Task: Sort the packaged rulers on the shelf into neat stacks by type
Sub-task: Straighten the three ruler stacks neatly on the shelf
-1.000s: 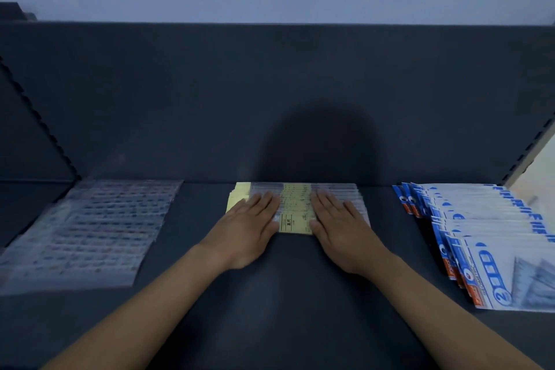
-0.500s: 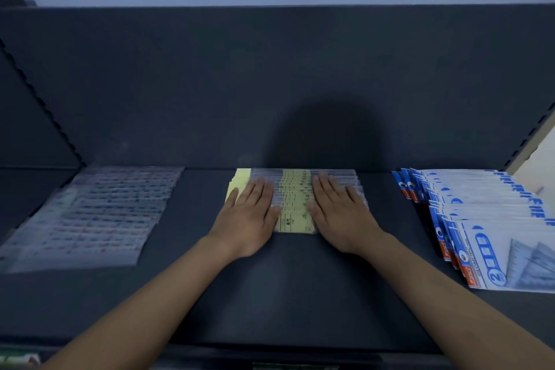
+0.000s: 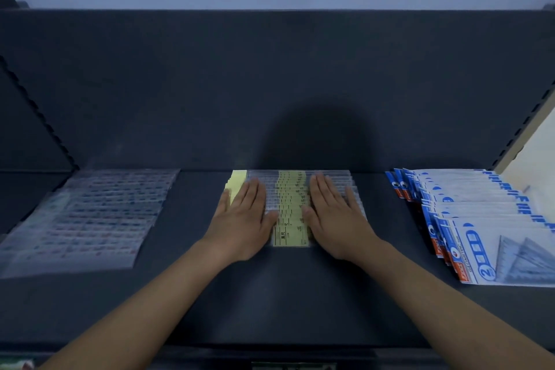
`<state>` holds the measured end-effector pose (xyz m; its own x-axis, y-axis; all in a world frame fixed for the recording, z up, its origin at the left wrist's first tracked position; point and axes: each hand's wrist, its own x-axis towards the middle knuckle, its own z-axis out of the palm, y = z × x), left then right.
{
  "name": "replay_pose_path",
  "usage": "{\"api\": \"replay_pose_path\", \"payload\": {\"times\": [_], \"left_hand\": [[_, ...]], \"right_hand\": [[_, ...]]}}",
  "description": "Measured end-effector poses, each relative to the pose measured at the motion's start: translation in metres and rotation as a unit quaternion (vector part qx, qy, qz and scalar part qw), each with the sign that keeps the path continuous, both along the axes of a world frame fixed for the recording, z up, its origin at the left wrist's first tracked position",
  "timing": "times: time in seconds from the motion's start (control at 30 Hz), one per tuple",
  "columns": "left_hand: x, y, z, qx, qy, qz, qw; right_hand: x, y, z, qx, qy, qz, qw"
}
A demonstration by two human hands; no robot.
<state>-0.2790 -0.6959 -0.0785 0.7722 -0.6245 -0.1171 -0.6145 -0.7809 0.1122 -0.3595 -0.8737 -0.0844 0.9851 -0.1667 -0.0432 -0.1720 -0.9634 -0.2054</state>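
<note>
A dark shelf (image 3: 300, 294) with a tall back panel (image 3: 270, 84) carries three groups of packaged rulers, each fanned from back to front rather than squared up. On the right lies the broadest spread, blue-and-white geometry-set packs (image 3: 480, 213), overlapping like shingles and reaching the right edge of the view. On the left is a fan of clear ruler packs (image 3: 99, 213) with small red and blue print, too blurred to read. At centre, against the back panel and well apart from both, sits the yellow-labelled ruler packs (image 3: 289, 213), the group being worked. A person's left hand (image 3: 243, 219) and right hand (image 3: 336, 219) lie palm down on it, one either side of the yellow label strip. Neither grip closes on anything: the fingers are straight, close together and flat on the plastic. The step appears to be gathering this fan into one even stack. To do it well, the hands would likely press lightly and evenly, draw the slippery sleeves together along the line of the fan, and keep both sides moving at the same pace so the labels line up. The back panel could serve as a stop for squaring the edges.
</note>
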Motion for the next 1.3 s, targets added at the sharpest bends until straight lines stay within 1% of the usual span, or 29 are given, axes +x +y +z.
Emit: {"api": "replay_pose_path", "payload": {"times": [0.07,0.2,0.33,0.43,0.5,0.6,0.67,0.83,0.97,1.03,1.1,1.13,1.17,1.2,1.23,1.27,1.3], "left_hand": [[0.004,-0.004,-0.005,-0.027,-0.012,0.004,1.000],[0.008,-0.004,-0.013,-0.043,0.002,0.007,0.999],[0.004,0.000,-0.010,-0.038,0.007,-0.007,0.999],[0.003,0.003,-0.007,-0.049,-0.007,-0.010,0.999],[0.003,0.002,-0.008,-0.054,-0.004,-0.009,0.999],[0.001,0.003,-0.009,-0.043,0.018,-0.016,0.999],[0.000,0.005,-0.009,-0.039,0.026,-0.017,0.999],[-0.006,0.010,-0.006,0.000,0.054,-0.022,0.998],[-0.012,0.012,-0.005,-0.007,0.065,-0.012,0.998],[-0.012,0.012,-0.003,-0.027,0.075,0.003,0.997],[-0.012,0.014,-0.003,-0.087,0.082,0.030,0.992],[-0.013,0.016,-0.003,-0.145,0.093,0.052,0.984],[-0.014,0.017,-0.002,-0.227,0.112,0.084,0.964],[-0.013,0.020,-0.002,-0.323,0.146,0.126,0.927],[-0.011,0.023,0.000,-0.419,0.196,0.168,0.870],[-0.008,0.027,0.003,-0.506,0.246,0.205,0.801],[-0.003,0.032,0.004,-0.571,0.279,0.230,0.737]], "right_hand": [[0.003,0.002,-0.002,-0.007,0.005,-0.005,1.000],[0.004,0.001,-0.008,-0.019,0.012,-0.007,1.000],[-0.001,0.002,-0.006,-0.001,-0.009,-0.007,1.000],[-0.002,0.003,-0.005,0.019,-0.038,-0.027,0.999],[-0.001,0.003,-0.008,0.001,-0.046,-0.038,0.998],[-0.002,0.005,-0.014,-0.043,-0.026,-0.031,0.998],[-0.004,0.007,-0.013,-0.056,-0.014,-0.035,0.998],[-0.012,0.016,-0.007,-0.050,0.035,-0.073,0.995],[-0.015,0.018,-0.008,-0.039,0.045,-0.068,0.996],[-0.016,0.013,-0.005,-0.014,0.022,-0.060,0.998],[-0.021,0.006,-0.003,0.032,-0.035,-0.071,0.996],[-0.024,0.002,-0.002,0.067,-0.062,-0.084,0.992],[-0.029,-0.001,-0.001,0.116,-0.088,-0.102,0.984],[-0.034,-0.003,0.001,0.186,-0.120,-0.128,0.967],[-0.038,-0.007,0.004,0.264,-0.163,-0.164,0.936],[-0.040,-0.013,0.005,0.341,-0.209,-0.207,0.893],[-0.041,-0.021,0.007,0.412,-0.252,-0.246,0.840]]}}
